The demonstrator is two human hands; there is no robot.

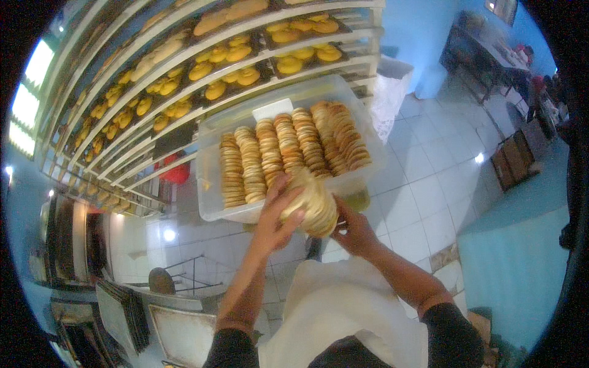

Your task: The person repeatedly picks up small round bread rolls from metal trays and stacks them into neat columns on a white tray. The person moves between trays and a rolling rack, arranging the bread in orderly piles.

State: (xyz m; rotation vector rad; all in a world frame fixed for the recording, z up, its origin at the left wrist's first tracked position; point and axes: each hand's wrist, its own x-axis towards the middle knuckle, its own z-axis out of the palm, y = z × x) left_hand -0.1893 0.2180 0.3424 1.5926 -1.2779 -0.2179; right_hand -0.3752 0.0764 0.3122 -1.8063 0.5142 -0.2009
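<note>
Between my two hands is a blurred stack of flat round breads (pixel 313 204), held over the near edge of a translucent plastic bin (pixel 209 198). My left hand (pixel 278 218) grips the stack from the left, fingers spread along it. At the stack's right end, my right hand (pixel 352 227) holds it with curled fingers. Inside the bin, several rows of similar round breads (pixel 251 165) stand on edge, packed side by side. A white card or small block (pixel 272 109) lies behind the rows, near the bin's far wall.
Behind the bin stands a white rack (pixel 372 46) with trays of yellow dough pieces or buns (pixel 290 64). A red item (pixel 174 169) is beneath it. Metal trays (pixel 122 313) lean at lower left. Cardboard (pixel 513 158) lies on the tiled floor to the right; a table (pixel 487 46) stands beyond.
</note>
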